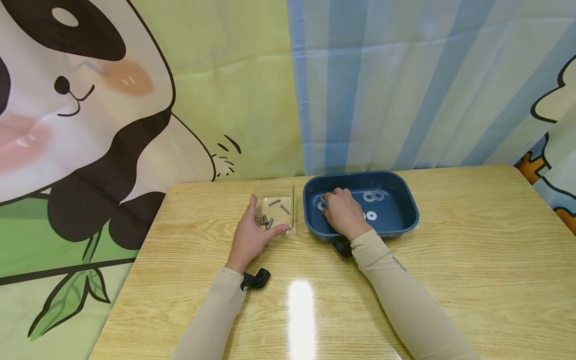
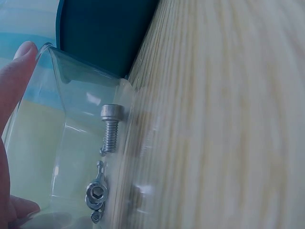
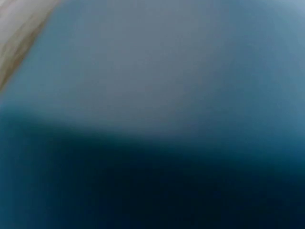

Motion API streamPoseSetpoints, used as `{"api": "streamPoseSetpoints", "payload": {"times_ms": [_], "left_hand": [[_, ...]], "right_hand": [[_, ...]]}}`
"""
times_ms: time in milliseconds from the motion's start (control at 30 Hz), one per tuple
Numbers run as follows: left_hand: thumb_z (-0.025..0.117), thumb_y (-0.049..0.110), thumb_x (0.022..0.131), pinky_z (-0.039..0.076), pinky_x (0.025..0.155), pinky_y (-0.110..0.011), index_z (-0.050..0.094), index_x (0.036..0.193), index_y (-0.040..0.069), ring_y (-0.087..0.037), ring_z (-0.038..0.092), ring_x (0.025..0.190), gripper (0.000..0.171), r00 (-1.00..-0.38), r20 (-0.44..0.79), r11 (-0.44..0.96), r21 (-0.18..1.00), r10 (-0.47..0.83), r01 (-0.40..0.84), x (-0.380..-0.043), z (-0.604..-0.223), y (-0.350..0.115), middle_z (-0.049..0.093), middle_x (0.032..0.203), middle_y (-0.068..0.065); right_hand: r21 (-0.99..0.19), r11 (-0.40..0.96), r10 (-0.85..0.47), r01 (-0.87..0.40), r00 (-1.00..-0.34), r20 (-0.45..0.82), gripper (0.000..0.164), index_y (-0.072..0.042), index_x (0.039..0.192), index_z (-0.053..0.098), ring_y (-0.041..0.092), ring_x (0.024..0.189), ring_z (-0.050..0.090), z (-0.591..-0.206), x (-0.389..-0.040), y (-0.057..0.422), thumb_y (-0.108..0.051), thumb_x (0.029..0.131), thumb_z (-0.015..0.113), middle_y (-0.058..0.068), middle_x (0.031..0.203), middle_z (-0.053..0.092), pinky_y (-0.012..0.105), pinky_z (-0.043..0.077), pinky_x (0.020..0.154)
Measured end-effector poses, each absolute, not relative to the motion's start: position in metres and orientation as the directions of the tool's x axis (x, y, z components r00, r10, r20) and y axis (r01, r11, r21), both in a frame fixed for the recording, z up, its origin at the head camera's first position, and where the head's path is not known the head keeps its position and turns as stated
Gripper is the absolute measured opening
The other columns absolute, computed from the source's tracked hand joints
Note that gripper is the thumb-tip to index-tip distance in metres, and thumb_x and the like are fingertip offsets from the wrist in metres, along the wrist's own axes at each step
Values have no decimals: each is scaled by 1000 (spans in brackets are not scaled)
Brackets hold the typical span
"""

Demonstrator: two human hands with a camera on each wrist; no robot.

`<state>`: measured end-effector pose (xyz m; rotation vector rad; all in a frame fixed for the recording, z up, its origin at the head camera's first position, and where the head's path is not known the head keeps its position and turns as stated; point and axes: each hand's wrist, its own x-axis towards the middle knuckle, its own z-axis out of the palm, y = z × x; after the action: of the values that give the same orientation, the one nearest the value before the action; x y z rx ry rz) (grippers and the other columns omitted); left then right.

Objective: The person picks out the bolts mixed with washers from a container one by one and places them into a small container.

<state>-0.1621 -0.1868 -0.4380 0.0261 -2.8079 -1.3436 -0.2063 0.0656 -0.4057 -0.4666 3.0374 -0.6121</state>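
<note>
My left hand (image 1: 253, 239) spans a clear plastic box (image 1: 275, 188), thumb at its near right corner and fingers along its left side. Several metal socket-head screws (image 1: 285, 209) lie inside; in the left wrist view one larger screw (image 2: 110, 136) shows its knurled head, with smaller ones below it. To the right, my right hand (image 1: 344, 212) reaches down into a blue tray (image 1: 411, 215), fingers bent near a flat washer (image 1: 321, 205) at the tray's left end. Whether those fingertips pinch a washer is unclear. The right wrist view is blurred blue.
More washers (image 1: 371, 215) lie on the tray floor, some overlapping toward the back right. Box and tray stand side by side near the back edge of a wooden table (image 1: 472, 250), with a printed curtain (image 1: 382, 100) behind.
</note>
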Motion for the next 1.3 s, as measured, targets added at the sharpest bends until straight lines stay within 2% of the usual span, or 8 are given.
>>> {"api": "streamPoseSetpoints", "payload": {"times_ms": [167,367,567,933,1133,1300], "left_hand": [[76,77,65,29,115,-55,6,164,21,-32,32,146,133,-999,26,629,777,-30,1,-162,-439,-187,31,161,-12],[75,79,65,30,115,-56,4,163,26,-33,33,146,132,-999,32,637,771,-30,5,-163,-440,-188,29,162,-11],[75,78,66,29,115,-56,4,163,26,-33,32,146,131,-999,35,640,769,-25,11,-163,-440,-188,27,163,-10],[78,74,67,29,115,-56,4,163,25,-33,34,145,131,-999,33,635,773,-28,8,-163,-440,-187,27,163,-8],[78,75,66,28,115,-58,4,163,25,-34,33,145,132,-999,33,632,775,-25,9,-161,-439,-188,30,162,-11],[76,79,64,29,115,-57,3,163,27,-34,34,145,133,-999,33,633,774,-25,10,-162,-439,-188,29,162,-10]], "right_hand": [[-356,885,-306,-298,-951,35,32,0,124,70,38,103,54,-408,-207,65,-11,94,71,23,113,63,51,54,82],[-344,893,-302,-291,-953,22,28,-2,120,73,37,101,55,-409,-208,64,-11,93,72,21,111,63,50,54,81],[-351,909,-241,-225,-971,-2,32,-1,124,70,38,104,52,-408,-206,65,-9,94,69,24,113,60,53,53,81],[-336,925,-199,-175,-979,-37,26,-4,119,73,39,108,57,-408,-206,66,-10,94,69,19,112,65,54,55,78],[-340,927,-190,-159,-980,-59,24,-7,119,73,40,110,59,-408,-205,65,-8,96,64,18,112,68,54,55,78],[-350,925,-176,-149,-983,-47,25,-9,116,74,40,105,63,-408,-205,66,-5,97,58,18,109,70,54,56,73]]}}
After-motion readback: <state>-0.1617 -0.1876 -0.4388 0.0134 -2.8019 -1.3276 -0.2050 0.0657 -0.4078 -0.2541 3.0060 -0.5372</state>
